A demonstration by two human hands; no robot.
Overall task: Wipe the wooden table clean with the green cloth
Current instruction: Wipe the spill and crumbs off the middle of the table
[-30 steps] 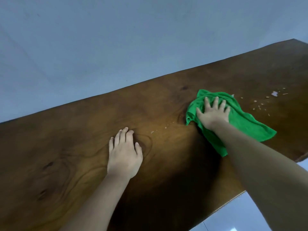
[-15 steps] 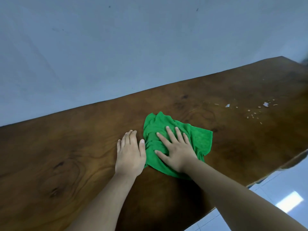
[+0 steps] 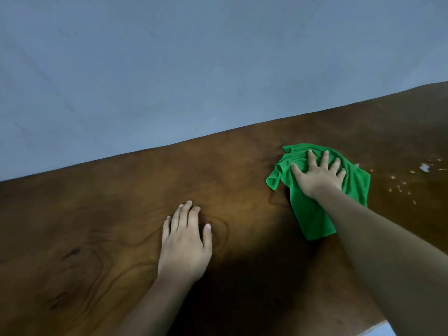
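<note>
1. The right hand (image 3: 317,178) lay palm down on a crumpled bright green cloth (image 3: 309,214). Its fingers (image 3: 311,157) were spread wide and straight, so it was pressing the fabric, not pinching it.
2. The cloth sat on the right part of the dark brown wooden tabletop (image 3: 109,214), closer to the far edge than the near one.
3. Only a thin strip of green showed beyond the fingertips. A folded flap poked out to the left of the thumb, and a longer tail ran back toward the near edge, partly under the wrist and forearm.
4. The left hand (image 3: 185,241) rested flat on bare wood, well apart from the cloth and off to its left. Those fingers (image 3: 183,214) were straight and close together with the thumb a bit out, holding nothing.
5. A scatter of small pale crumbs and one white scrap (image 3: 424,168) lay on the tabletop to the right of the cloth. Most sat clear of it, though one tiny bit was right at its right edge.
6. A plain pale blue-grey wall (image 3: 169,69) ran along behind the far edge, and a dark shadow covered the wood between the two forearms.
</note>
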